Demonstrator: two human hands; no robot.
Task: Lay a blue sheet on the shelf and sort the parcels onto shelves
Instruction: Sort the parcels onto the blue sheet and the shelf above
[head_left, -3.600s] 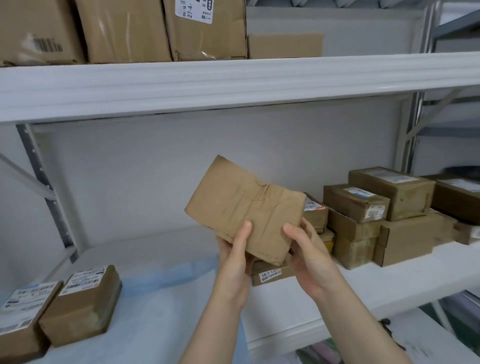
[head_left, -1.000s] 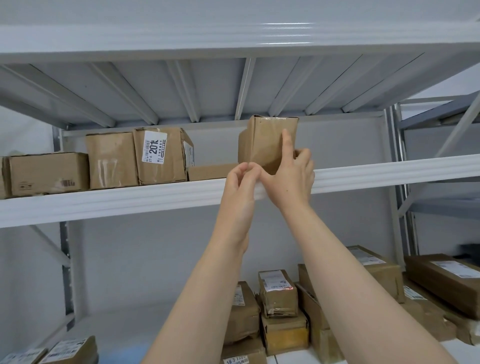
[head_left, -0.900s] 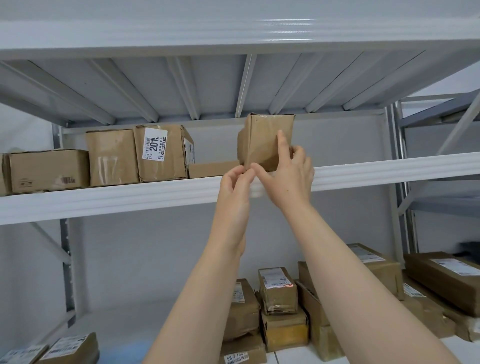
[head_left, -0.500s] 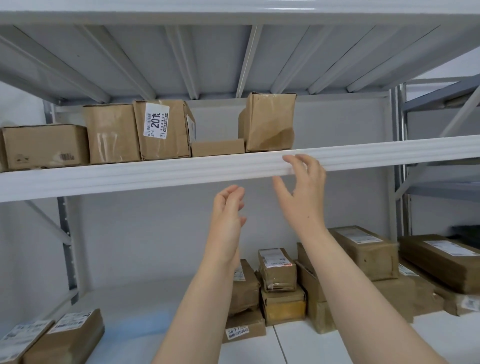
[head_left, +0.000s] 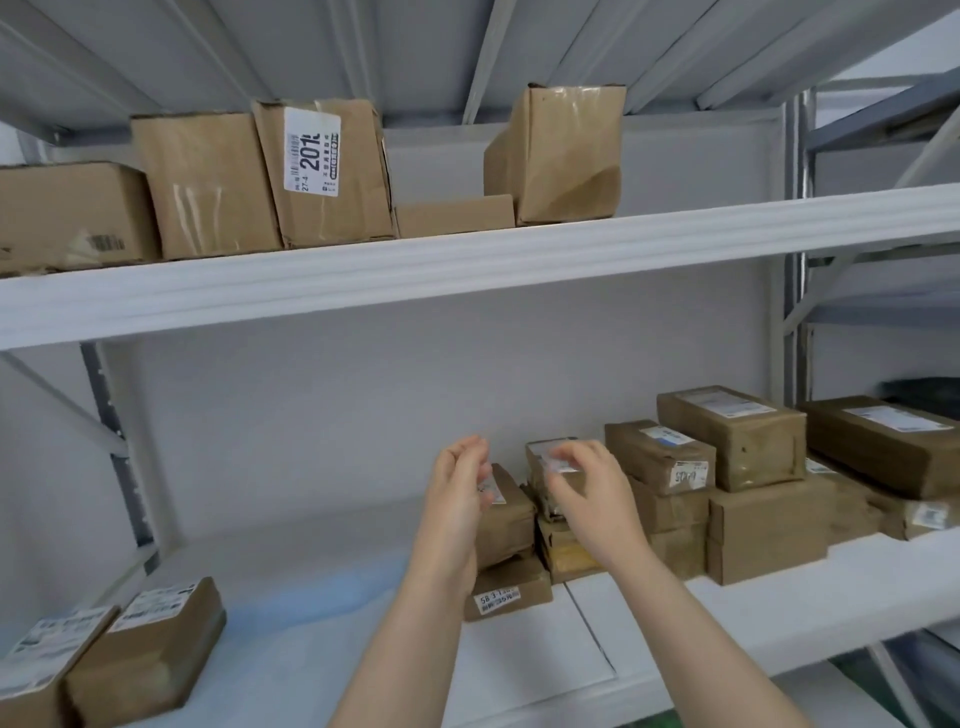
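A brown cardboard parcel (head_left: 558, 156) stands upright on the upper shelf (head_left: 467, 265), right of a flat box (head_left: 454, 215). My left hand (head_left: 457, 499) and my right hand (head_left: 587, 493) hang empty, fingers apart, in front of a pile of small taped parcels (head_left: 665, 462) on the lower shelf (head_left: 779, 608). The right hand is just in front of a small labelled parcel (head_left: 545, 457); I cannot tell whether it touches it. A pale blue sheet (head_left: 322, 597) covers the left part of the lower shelf.
Several larger boxes (head_left: 322, 171) line the upper shelf's left side. Two labelled parcels (head_left: 135, 649) lie on the blue sheet at the lower left. Grey steel uprights (head_left: 795, 260) frame the rack at the right; another rack stands beyond.
Both hands set the brown parcel upright on the upper shelf, let go, and dropped down to the parcel pile on the lower shelf. The view tilted down with them.
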